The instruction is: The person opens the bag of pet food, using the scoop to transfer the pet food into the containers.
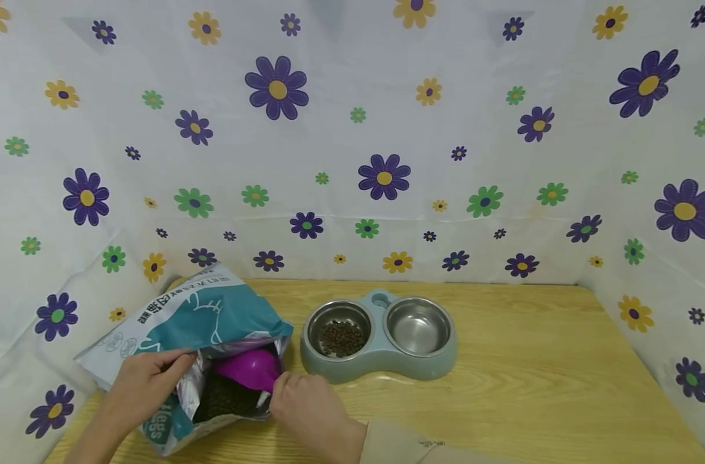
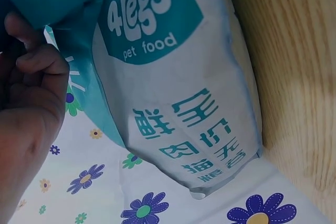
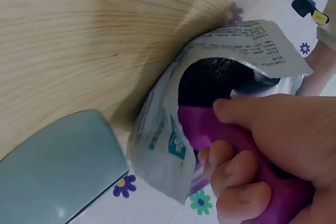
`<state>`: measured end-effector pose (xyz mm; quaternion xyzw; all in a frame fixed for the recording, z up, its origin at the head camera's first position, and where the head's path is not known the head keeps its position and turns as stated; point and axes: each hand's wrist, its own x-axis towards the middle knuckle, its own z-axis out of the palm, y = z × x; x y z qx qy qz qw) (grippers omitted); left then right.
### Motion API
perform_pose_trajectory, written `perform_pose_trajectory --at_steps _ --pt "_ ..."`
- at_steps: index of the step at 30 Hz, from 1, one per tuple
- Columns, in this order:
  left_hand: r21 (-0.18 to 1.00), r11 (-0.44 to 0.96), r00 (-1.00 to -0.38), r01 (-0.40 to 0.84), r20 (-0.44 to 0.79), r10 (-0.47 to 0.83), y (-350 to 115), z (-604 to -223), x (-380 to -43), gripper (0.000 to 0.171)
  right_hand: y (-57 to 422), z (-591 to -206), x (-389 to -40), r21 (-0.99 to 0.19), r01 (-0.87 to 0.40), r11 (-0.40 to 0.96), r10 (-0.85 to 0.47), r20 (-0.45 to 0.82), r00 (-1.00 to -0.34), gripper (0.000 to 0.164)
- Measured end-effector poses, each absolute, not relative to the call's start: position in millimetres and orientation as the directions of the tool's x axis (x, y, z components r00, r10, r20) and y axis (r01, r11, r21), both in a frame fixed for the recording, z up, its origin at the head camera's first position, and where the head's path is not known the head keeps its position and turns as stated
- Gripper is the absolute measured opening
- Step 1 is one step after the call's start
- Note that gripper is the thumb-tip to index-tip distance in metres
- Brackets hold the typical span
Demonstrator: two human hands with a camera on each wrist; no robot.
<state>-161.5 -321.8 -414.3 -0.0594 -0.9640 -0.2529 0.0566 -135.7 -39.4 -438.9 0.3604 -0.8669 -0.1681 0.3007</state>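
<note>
- While the right grip [image 1: 312,406] is clamped on the scoop [image 1: 249,368], the scoop's bowl is to the left of this grip, inside the bag [image 1: 222,316].
- The left grip [image 1: 144,383] pinches the bag at its opening; it should hold it well lifted, so that the bag does not sag onto the scoop.
- Dark kibble [image 1: 222,396] lies between the two grips, below the scoop. I think it is good to push low into it, hollow side up, with a small turn of the wrist.
- Whether the scoop carries kibble, I cannot tell.
- The scoop is best kept level at the opening, because a tilt could spill pieces on the desk [image 1: 532,361].
- The feeder [image 1: 381,366] stands near the right grip, beyond it and to its right, so the wrist should make no wide swing.
</note>
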Motion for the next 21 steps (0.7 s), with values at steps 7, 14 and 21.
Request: perform_pose_trajectory --at_steps 7,14,21 --pt "0.473 0.869 -0.986 0.149 0.139 0.093 -322 -415 -163 0.033 -18 -431 -134 0.533 -0.572 0.623 -0.779 0.355 -0.517 0.008" --pt "0.473 0.867 -0.982 0.160 0.169 0.089 -322 -415 -164 0.032 -6 -430 -124 0.452 -0.587 0.672 -0.738 0.351 -0.576 0.011" --pt "0.485 0.866 -0.990 0.121 0.117 0.073 -321 -415 -163 0.036 -2 -410 -117 0.059 -0.677 0.733 -0.680 0.063 -0.731 0.029"
